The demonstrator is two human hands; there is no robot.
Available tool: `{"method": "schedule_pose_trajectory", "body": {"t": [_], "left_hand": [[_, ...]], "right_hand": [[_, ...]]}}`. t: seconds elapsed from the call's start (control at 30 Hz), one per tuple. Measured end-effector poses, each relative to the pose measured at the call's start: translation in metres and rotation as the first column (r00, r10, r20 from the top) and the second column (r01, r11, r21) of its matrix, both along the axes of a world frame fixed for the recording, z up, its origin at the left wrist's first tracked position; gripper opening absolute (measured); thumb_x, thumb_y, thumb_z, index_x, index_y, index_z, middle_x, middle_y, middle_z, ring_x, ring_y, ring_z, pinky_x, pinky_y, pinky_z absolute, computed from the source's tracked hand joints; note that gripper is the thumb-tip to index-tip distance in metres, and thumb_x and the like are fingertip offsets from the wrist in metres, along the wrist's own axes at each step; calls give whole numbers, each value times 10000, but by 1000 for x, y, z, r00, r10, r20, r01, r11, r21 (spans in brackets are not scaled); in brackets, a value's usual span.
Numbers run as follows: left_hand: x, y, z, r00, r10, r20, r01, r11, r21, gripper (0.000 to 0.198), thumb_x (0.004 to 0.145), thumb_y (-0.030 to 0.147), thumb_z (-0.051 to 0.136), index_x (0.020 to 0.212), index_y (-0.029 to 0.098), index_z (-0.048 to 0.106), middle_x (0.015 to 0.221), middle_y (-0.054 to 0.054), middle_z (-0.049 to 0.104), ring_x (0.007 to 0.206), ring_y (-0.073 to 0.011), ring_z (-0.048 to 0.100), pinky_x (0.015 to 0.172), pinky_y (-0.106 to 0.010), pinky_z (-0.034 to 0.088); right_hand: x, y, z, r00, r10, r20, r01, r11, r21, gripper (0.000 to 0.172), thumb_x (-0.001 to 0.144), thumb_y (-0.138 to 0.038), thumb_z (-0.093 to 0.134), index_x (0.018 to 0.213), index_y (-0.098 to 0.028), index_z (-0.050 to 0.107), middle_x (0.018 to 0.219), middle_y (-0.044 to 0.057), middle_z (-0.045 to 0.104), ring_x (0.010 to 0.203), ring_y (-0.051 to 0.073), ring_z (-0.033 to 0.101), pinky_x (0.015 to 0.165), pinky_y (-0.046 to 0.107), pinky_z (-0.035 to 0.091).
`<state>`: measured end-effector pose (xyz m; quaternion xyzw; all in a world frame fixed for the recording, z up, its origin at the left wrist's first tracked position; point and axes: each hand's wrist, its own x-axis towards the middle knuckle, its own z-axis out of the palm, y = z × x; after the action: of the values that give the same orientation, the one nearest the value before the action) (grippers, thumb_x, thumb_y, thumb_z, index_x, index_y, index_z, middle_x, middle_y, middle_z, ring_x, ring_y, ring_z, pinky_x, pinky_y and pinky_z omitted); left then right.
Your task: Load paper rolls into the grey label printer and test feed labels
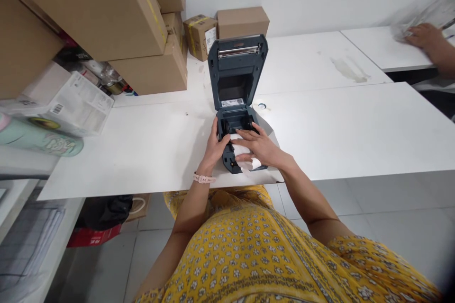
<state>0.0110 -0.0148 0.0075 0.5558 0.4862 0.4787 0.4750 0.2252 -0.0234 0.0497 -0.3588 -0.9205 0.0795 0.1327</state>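
Both grips at work on a white paper roll [236,138] inside an open label printer [227,163]

The dark printer sat on the white bench [152,151], directly between the two grips, its lid [236,72] raised and leaning back beyond them. The left grip [214,148] lay along the printer's left side, fingers on the outer wall and thumb bent over the edge near the roll; whether it clasped the wall or merely rested there could not be told. The right grip [262,147] reached in from the other side with its fingers spread over the roll, touching it; how firmly they closed on the paper was hidden. The roll lay in the body of the printer, under the right grip's fingers and just beside the left thumb. A loose paper end [255,164] curled out on the near side of the right grip.

A small ring-shaped object [262,106] lay on the bench beyond the right grip. Cardboard boxes [95,14] were stacked well to the left of and beyond the left grip, with a mint-green bottle [42,138] lying farther left. Well to the right of the right grip, another person's hand [424,38] touched blurred, clear plastic [405,26]. A pink wristband [204,179] circled the wrist just below the left grip.
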Motion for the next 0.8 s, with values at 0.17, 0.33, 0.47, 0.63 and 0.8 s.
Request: {"method": "schedule_pose_trajectory", "body": {"t": [0.17, 0.33, 0.47, 0.63, 0.8], "left_hand": [[1, -2, 8, 1000, 15, 21, -15, 1000, -15, 905, 941, 526, 706, 1681, 295, 237, 1776, -94, 299, 1645, -298, 300, 1347, -474, 275], [5, -27, 18, 1000, -17, -1, 17, 998, -56, 992, 909, 532, 760, 1694, 316, 192, 1776, -102, 294, 1635, -311, 318, 1338, -500, 290], [10, -50, 20, 999, -34, -14, 33, 995, -95, 1134, 864, 528, 817, 1710, 351, 81, 1739, -112, 365, 1611, -332, 363, 1326, -560, 296], [8, -58, 25, 996, -77, 38, 82, 985, -150, 1154, 867, 531, 816, 1713, 369, 48, 1716, -119, 401, 1554, -346, 455, 1280, -595, 368], [5, -57, 26, 997, -72, 20, 74, 989, -129, 1156, 851, 536, 828, 1713, 345, 82, 1754, -122, 336, 1617, -346, 349, 1324, -570, 298]], "right_hand": [[0, -1, -3, 998, -38, -53, 36, 999, -38, 748, 963, -704, 598, 1537, -226, 565, 1599, 188, 556, 1480, 359, 557, 1306, 671, 241], [2, -8, -2, 980, -57, -191, 41, 995, -87, 903, 943, -756, 578, 1659, -249, 365, 1575, 154, 599, 1460, 336, 582, 1319, 669, 221], [3, -29, -1, 974, -94, -209, 79, 994, -77, 938, 937, -749, 601, 1689, -289, 283, 1610, 125, 567, 1492, 334, 548, 1315, 655, 256], [7, -70, 2, 974, -144, -176, 144, 990, -11, 737, 1032, -586, 572, 1673, -327, 317, 1665, 74, 496, 1565, 305, 453, 1319, 657, 266], [9, -100, 6, 975, -157, -154, 153, 987, -38, 666, 1062, -507, 559, 1659, -310, 339, 1688, 75, 456, 1562, 279, 461, 1323, 653, 267]]}}
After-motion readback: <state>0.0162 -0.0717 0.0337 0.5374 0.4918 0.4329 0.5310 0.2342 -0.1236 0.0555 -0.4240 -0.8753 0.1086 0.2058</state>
